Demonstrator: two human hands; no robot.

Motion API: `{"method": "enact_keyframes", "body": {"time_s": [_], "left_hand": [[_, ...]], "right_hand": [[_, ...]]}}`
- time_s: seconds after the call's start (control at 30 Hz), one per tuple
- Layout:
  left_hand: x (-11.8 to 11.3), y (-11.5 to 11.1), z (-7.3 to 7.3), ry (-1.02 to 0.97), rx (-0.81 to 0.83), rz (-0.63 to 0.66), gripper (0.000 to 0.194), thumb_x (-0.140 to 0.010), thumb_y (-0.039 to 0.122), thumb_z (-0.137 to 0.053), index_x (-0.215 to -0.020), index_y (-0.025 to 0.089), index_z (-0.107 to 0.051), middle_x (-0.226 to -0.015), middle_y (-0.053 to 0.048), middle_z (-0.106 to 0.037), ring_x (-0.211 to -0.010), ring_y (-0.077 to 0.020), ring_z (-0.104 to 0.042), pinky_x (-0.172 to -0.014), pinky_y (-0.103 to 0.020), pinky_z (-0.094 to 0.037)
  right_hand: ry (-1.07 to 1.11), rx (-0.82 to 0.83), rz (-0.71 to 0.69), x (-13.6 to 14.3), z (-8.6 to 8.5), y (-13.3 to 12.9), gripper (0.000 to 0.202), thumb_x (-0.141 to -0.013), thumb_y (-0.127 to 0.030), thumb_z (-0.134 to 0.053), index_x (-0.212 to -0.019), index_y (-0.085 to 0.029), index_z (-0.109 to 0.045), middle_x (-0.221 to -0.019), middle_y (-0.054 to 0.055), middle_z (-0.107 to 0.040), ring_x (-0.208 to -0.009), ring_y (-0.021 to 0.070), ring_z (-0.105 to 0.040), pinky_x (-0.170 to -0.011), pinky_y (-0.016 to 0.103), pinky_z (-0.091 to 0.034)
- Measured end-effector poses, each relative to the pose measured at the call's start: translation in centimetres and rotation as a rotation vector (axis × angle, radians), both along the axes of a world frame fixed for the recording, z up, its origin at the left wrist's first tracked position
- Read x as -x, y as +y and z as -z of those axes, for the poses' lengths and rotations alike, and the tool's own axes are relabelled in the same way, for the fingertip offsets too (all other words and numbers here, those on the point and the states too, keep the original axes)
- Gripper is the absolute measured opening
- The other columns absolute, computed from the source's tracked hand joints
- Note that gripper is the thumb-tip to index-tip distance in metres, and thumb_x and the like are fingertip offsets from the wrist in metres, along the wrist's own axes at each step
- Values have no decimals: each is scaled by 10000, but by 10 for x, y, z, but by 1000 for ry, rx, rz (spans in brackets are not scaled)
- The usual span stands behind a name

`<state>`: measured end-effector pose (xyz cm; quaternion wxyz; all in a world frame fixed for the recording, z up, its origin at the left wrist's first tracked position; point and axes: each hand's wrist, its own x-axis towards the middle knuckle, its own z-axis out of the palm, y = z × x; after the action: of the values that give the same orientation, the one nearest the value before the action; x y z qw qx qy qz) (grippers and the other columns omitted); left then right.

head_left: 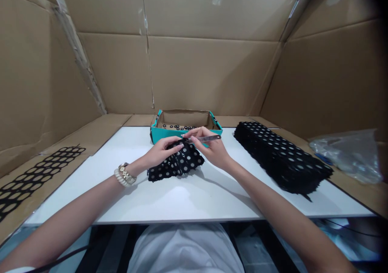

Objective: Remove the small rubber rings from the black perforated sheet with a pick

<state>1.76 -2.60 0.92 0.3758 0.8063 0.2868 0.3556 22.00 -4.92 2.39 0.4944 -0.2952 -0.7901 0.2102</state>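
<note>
At the far left of my view, a black mesh strip of open rings (pixel 28 180) lies on the cardboard beside the white tabletop (pixel 169 202). Coming in from that side, the left hand (pixel 159 151), with bracelets (pixel 125 176) around its wrist, is partly closed, thumb and bent fingers at the upper edge of a black perforated piece (pixel 186 159), which it holds. That piece is at the middle of the tabletop, its round openings showing pale, its lower left part spread beneath the hand. Just behind both hands I see a turquoise-sided cardboard box (pixel 168 134), open at the top, with small black rings (pixel 174 126) inside. The right hand (pixel 212 147) is closed in a pinch on a slim metal tool, apparently tweezers (pixel 212 138), whose blunt end points right; the tip reaches the piece's upper edge, but I cannot tell whether it grips anything. Farther right, well apart from the hands, a thick stack of black perforated sheets (pixel 279 155) runs diagonally along the tabletop, ragged at its edges. Past the stack, a clear plastic bag (pixel 351 155) sits on the cardboard, with a small blue item (pixel 323 158) at its near left side.
</note>
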Motion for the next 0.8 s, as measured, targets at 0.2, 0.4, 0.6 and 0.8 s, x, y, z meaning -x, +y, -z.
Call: {"method": "enact_keyframes", "body": {"time_s": [0.2, 0.4, 0.6, 0.8], "left_hand": [[2, 2, 1, 33, -53, -14, 340, -894, 429, -521, -1096, 176, -624, -1107, -71, -645, -1018, -213, -561, -886, -323, -424], [3, 0, 0, 112, -162, -76, 328, -899, 436, -512, -1052, 181, -650, -1087, -54, -665, -979, -205, -583, -860, -293, -414], [2, -8, -2, 247, -298, -227, 346, -915, 458, -468, -904, 170, -661, -827, -12, -667, -744, -162, -565, -671, -257, -374], [-1, -12, -5, 235, -254, -271, 372, -907, 462, -453, -732, 157, -577, -661, 14, -546, -628, -134, -447, -586, -248, -311]], "right_hand": [[-80, -38, -37, -5, -2, 1, 240, -913, -326, -469, -713, -207, -412, -1080, 88, -644, -1034, 207, -591, -878, 380, -463], [-295, -108, -34, -11, -2, 5, 213, -936, -261, -417, -733, -197, -433, -983, 69, -613, -891, 165, -564, -780, 306, -448], [-438, -404, 98, -4, 8, 7, 173, -937, -202, -389, -773, -185, -439, -874, 83, -500, -827, 174, -473, -742, 307, -426], [-576, -536, 315, 13, 19, 1, 233, -953, -158, -332, -767, -163, -471, -861, 110, -488, -780, 192, -440, -692, 313, -395]]}}
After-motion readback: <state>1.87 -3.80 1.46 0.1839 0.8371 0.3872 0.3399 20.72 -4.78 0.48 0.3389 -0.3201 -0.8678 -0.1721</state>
